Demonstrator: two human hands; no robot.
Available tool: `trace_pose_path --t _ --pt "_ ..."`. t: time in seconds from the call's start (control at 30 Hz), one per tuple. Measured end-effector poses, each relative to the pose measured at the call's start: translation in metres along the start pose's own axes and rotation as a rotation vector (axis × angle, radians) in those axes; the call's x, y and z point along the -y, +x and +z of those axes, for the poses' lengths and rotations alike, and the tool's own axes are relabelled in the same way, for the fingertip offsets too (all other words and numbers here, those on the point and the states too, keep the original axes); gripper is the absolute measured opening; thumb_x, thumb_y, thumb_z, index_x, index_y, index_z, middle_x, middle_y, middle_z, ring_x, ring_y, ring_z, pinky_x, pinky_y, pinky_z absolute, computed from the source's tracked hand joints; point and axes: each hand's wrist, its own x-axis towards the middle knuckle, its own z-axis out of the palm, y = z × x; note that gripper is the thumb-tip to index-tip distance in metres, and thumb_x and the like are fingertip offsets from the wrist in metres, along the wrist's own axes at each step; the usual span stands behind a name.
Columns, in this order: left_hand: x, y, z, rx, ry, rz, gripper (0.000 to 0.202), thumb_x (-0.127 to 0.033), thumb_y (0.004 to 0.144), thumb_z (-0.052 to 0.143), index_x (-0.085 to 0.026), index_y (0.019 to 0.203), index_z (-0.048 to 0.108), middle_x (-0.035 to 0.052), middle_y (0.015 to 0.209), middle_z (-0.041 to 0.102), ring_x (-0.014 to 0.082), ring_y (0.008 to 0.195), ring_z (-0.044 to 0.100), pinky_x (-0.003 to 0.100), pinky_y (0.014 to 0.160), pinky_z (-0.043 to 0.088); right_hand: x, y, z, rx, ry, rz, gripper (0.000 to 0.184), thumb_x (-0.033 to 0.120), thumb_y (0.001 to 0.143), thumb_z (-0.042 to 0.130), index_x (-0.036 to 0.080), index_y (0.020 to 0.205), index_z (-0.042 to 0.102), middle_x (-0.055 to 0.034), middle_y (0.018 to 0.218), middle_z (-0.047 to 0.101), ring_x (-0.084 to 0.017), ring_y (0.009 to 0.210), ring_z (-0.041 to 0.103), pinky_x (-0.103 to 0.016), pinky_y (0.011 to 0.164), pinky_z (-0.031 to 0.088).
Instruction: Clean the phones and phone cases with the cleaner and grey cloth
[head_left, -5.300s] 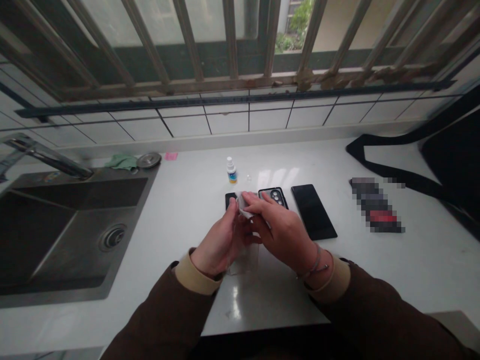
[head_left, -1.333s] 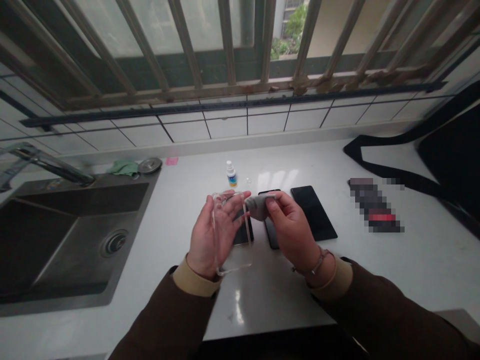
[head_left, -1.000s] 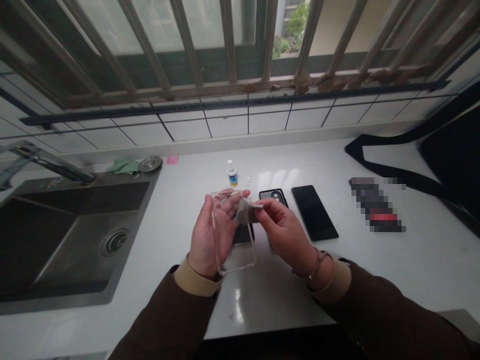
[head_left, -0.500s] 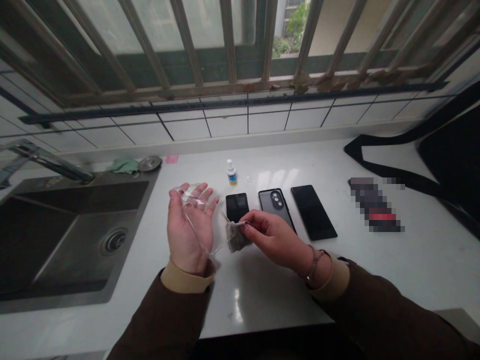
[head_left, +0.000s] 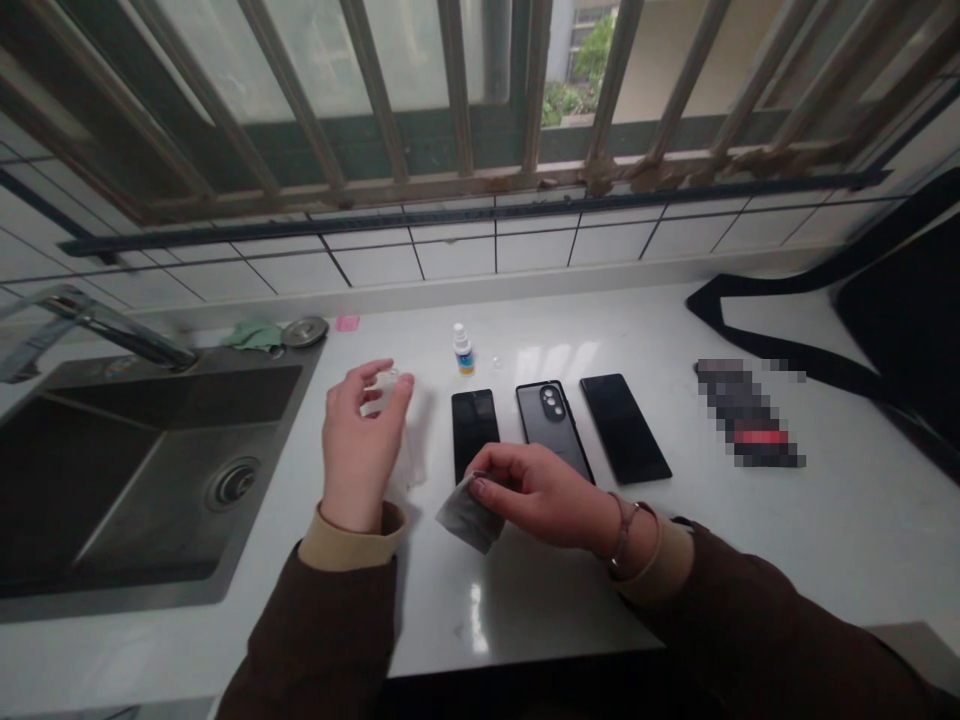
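My left hand [head_left: 361, 445] grips a clear phone case [head_left: 395, 440] by its top edge and holds it flat against the white counter [head_left: 750, 540], left of the phones. My right hand [head_left: 536, 493] pinches a small grey wipe [head_left: 467, 517] just above the counter, near the bottom of a small black phone [head_left: 474, 425]. To the right of that phone lie a phone in a dark case [head_left: 551, 425], camera side up, and a third black phone [head_left: 624, 427].
A small white dropper bottle [head_left: 463, 349] stands behind the phones. A steel sink [head_left: 142, 470] with a tap [head_left: 97, 325] fills the left side, a green cloth [head_left: 251, 335] and a drain plug [head_left: 305, 330] at its back rim. A black bag strap [head_left: 780, 290] lies at right.
My left hand has turned palm down and lowered the clear case onto the counter to the left. My right hand has carried the wipe down and nearer to me.
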Motion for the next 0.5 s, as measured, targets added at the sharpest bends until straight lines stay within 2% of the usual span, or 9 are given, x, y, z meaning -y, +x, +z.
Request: trace_pose_path --t 0.1,0.17,0.3,0.4,0.5 --pt "0.003 -0.003 0.001 -0.020 0.686 0.215 0.043 -0.047 0.090 0.082 -0.027 0.127 0.078 0.0121 0.122 0.060 0.0291 0.107 0.064 0.042 0.100 0.055 0.002 -0.001 -0.001 0.045 -0.068 -0.015 0.013 0.031 0.102 0.068 0.018 0.102 0.073 0.0005 0.081 0.072 -0.012 0.070 0.062 -0.024 0.065 0.049" --pt "0.004 -0.004 0.002 0.006 0.966 0.222 0.045 -0.051 0.094 0.075 -0.025 0.131 0.077 0.0140 0.115 0.061 0.0337 0.109 0.067 0.048 0.103 0.054 0.004 -0.002 -0.001 0.089 -0.149 -0.044 0.010 0.027 0.101 0.069 0.018 0.102 0.074 0.0008 0.081 0.072 -0.012 0.069 0.062 -0.023 0.065 0.047" --pt "0.008 -0.001 0.005 0.040 1.260 0.174 0.051 -0.058 0.098 0.065 -0.020 0.130 0.077 0.0194 0.110 0.063 0.0416 0.110 0.068 0.050 0.096 0.056 0.007 -0.004 -0.001 0.189 -0.295 -0.114 0.010 0.023 0.100 0.068 0.018 0.104 0.076 -0.0001 0.083 0.073 -0.012 0.069 0.062 -0.023 0.068 0.046" --pt "0.010 0.000 0.008 0.072 1.385 0.139 0.052 -0.058 0.100 0.061 -0.017 0.129 0.077 0.0227 0.111 0.064 0.0425 0.102 0.069 0.049 0.090 0.055 0.007 -0.005 0.001 0.221 -0.386 -0.131 0.012 0.022 0.099 0.069 0.019 0.107 0.077 0.0006 0.080 0.072 -0.011 0.066 0.059 -0.023 0.065 0.041" --pt "0.012 -0.002 0.013 0.107 1.464 0.136 0.052 -0.057 0.101 0.059 -0.015 0.128 0.076 0.0251 0.115 0.064 0.0441 0.103 0.068 0.049 0.089 0.054 0.007 -0.005 0.002 0.235 -0.428 -0.133 0.013 0.022 0.099 0.068 0.019 0.109 0.077 0.0009 0.078 0.071 -0.011 0.063 0.057 -0.023 0.063 0.039"
